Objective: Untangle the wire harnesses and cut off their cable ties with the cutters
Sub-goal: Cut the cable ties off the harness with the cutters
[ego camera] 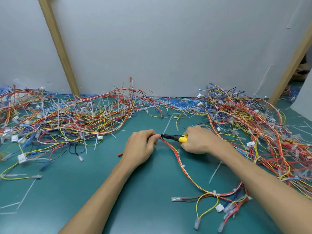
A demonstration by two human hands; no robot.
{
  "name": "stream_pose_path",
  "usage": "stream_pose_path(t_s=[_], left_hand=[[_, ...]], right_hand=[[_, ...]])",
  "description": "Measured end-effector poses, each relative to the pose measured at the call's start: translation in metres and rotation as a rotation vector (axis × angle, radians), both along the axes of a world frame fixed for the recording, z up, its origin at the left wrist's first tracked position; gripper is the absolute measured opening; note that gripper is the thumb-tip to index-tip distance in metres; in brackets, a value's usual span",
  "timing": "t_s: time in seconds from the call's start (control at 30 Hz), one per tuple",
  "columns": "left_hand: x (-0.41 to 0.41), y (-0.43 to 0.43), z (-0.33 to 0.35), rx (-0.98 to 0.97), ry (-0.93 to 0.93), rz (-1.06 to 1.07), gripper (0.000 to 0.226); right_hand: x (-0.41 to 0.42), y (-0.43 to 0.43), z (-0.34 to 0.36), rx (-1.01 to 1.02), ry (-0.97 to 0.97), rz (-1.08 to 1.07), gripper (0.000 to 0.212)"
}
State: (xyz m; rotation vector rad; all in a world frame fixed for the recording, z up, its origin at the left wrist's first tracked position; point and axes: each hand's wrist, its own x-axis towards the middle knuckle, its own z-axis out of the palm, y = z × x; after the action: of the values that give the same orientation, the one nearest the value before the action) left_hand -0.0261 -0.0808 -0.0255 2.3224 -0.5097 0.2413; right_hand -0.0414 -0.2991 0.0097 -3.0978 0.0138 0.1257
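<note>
My left hand (141, 146) pinches one end of a red, yellow and white wire harness (183, 168) at the middle of the green table. My right hand (198, 140) grips the yellow-handled cutters (175, 137), whose black jaws point left and meet the harness right at my left fingertips. The harness curves down and right under my right forearm, with white cable ties (182, 166) along it and connectors (219, 207) at its lower end. Whether the jaws are around a tie I cannot tell.
A big tangle of harnesses (67, 119) covers the table's left and back; another pile (253, 125) fills the right side. Cut white ties (215, 172) lie scattered on the green mat (104, 173). A grey wall with wooden posts (58, 46) stands behind.
</note>
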Motion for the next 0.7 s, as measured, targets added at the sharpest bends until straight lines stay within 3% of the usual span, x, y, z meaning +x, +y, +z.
stream_pose_path(t_s=[0.7], left_hand=[[-0.0023,0.0020,0.0034,0.013,0.037,0.014,0.035]], right_hand=[[-0.0007,0.0026,-0.0087,0.010,-0.063,-0.014,0.023]])
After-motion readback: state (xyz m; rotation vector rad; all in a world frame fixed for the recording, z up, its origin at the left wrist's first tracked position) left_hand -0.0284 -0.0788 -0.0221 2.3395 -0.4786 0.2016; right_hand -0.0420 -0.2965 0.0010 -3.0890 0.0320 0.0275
